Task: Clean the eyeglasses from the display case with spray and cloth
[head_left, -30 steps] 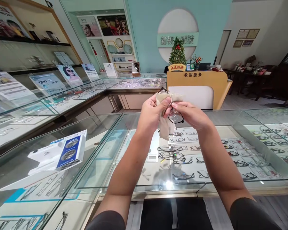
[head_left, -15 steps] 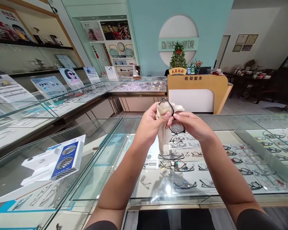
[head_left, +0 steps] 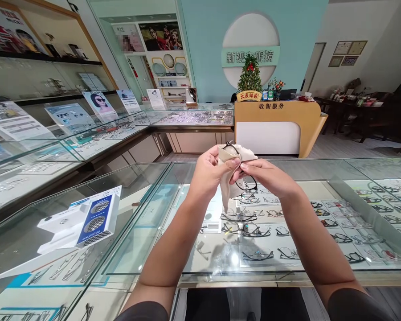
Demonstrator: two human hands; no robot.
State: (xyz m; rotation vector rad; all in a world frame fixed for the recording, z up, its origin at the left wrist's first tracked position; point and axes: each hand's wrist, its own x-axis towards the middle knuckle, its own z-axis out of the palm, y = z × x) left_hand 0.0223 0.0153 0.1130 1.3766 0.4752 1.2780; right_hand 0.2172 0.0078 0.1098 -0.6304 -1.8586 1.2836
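Note:
Above the glass display case, both my hands are on one pair of dark-rimmed eyeglasses. My left hand pinches a cream cleaning cloth around the upper lens, its thumb pressed on the cloth. The cloth hangs down below the fingers, and a corner spreads out behind toward the right. My right hand is closed on the frame near its middle, thumb and fingers pressed together. The lower lens hangs uncovered beneath the right fingertips. The temples are mostly hidden by the cloth and hands.
Under the glass top lie several rows of eyeglasses. A blue and white display box rests at the left. More glass counters run along the left and back. Beyond stands a yellow and white cashier desk with a plant.
The cloth now covers more of the upper lens, and its loose corner has spread. The lower lens has tilted slightly. My head view has shifted a little.

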